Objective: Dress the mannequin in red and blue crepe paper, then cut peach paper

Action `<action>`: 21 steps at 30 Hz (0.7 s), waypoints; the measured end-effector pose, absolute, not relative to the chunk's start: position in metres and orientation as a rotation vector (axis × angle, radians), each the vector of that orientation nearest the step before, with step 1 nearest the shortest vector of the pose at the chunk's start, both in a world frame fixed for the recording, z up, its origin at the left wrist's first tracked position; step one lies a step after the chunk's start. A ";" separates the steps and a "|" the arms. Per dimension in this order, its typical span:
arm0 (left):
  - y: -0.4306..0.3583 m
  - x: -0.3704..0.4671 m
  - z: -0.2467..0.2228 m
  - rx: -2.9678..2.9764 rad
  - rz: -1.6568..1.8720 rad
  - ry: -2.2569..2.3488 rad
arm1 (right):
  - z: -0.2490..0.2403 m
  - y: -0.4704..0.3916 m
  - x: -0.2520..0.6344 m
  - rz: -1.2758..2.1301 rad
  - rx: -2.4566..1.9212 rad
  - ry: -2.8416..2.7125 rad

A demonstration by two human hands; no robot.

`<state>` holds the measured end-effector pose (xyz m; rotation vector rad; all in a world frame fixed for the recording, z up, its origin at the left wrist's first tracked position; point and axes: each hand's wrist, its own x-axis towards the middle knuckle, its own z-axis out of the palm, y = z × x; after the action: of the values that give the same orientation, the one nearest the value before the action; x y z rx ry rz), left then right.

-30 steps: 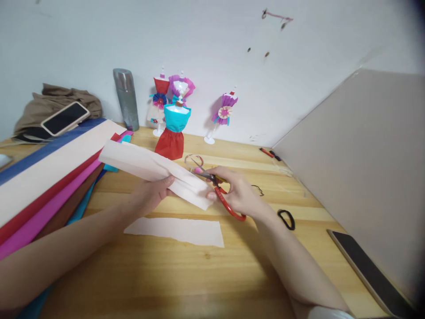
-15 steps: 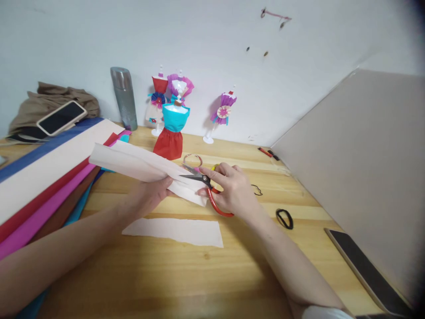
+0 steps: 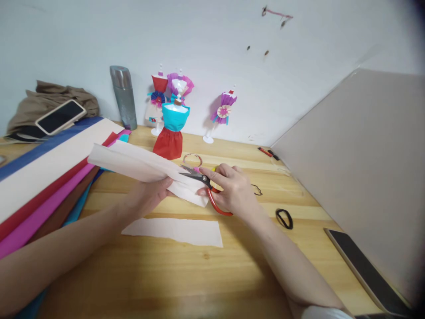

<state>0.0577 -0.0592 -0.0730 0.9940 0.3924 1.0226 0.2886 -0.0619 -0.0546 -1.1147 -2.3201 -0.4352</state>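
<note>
Held above the table is a long pale pink paper (image 3: 133, 163), folded along its length. My left hand (image 3: 154, 192) pinches its lower edge near the middle. Red-handled scissors (image 3: 219, 204) are in my right hand (image 3: 234, 186), their dark blades slightly apart and at the paper's right part. My right thumb and fingers wrap the handles, and the fingertips sit near the paper's right end. Below the hands a separate pale pink strip (image 3: 175, 231) lies flat on the wooden table (image 3: 166, 279).
Small dressed mannequins, one in a turquoise top and red skirt (image 3: 169, 141), stand behind. A bottle (image 3: 124, 97), a phone (image 3: 61, 116) and coloured paper sheets (image 3: 49, 166) are at left. A hair tie (image 3: 284, 219) and dark tablet-like device (image 3: 365, 268) lie right.
The scissor blades look slightly closer together than before. Both hands stay in nearly the same place on the paper and scissors.
</note>
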 end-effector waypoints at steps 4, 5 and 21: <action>-0.060 0.059 -0.070 0.995 1.007 0.394 | -0.055 -0.061 0.289 -0.472 -1.059 -2.309; -0.061 0.059 -0.070 0.990 1.009 0.393 | -0.055 -0.061 0.289 -0.477 -1.053 -2.308; -0.060 0.059 -0.073 0.905 1.025 0.475 | -0.057 -0.062 0.293 -0.123 -1.146 -2.371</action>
<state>0.0587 -0.0599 -0.0730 0.9053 0.4747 1.0246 0.2932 -0.0617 -0.0566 -1.1461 -2.3706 -0.1233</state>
